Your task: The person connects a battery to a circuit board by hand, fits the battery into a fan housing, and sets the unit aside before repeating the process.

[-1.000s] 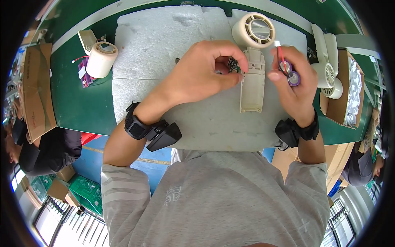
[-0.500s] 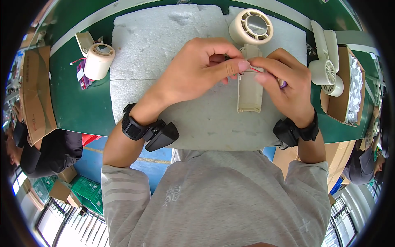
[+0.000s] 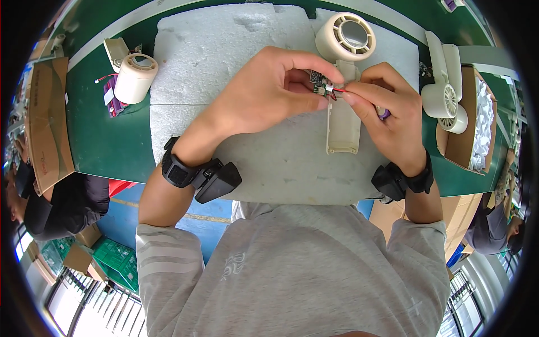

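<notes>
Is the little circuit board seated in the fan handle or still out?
Out: the left hand pinches the circuit board above the fan handle.

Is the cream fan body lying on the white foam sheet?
Yes, the cream fan body lies flat on the white foam sheet, just beneath both hands.

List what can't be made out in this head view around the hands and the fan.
- Small circuit board: mostly covered by the left hand; its parts are too small to tell.
- Purple piece: nearly all hidden inside the right hand.
- Fan handle: its upper part is covered by both hands.
- Where the red wire ends: hidden by fingertips.
</notes>
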`<action>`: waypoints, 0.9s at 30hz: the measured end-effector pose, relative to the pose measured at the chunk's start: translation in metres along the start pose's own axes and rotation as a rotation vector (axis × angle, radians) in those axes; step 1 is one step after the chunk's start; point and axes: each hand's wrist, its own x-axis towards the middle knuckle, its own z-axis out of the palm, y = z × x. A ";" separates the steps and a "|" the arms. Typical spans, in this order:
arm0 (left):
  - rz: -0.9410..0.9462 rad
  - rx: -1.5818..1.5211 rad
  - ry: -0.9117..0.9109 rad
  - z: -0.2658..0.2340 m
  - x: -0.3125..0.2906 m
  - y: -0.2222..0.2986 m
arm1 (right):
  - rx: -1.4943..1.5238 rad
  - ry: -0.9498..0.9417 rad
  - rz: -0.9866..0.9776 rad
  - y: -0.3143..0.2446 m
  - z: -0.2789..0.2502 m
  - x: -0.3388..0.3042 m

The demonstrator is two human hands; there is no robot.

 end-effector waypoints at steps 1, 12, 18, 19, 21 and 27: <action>-0.041 -0.009 -0.023 -0.002 0.001 0.003 | 0.000 0.000 0.000 0.000 0.000 0.000; -0.077 0.014 -0.008 -0.007 0.000 0.003 | 0.018 -0.023 0.064 -0.002 0.002 -0.002; -0.048 -0.001 0.028 -0.004 -0.001 0.005 | 0.056 -0.038 0.084 0.000 0.002 -0.003; -0.048 -0.001 0.027 -0.004 -0.001 0.005 | 0.063 -0.038 0.085 0.000 0.002 -0.002; -0.016 -0.033 0.055 -0.002 0.000 0.005 | 0.069 -0.037 0.087 0.000 0.001 -0.002; 0.022 0.001 0.066 -0.003 -0.001 0.002 | 0.101 -0.062 0.112 0.000 0.000 -0.002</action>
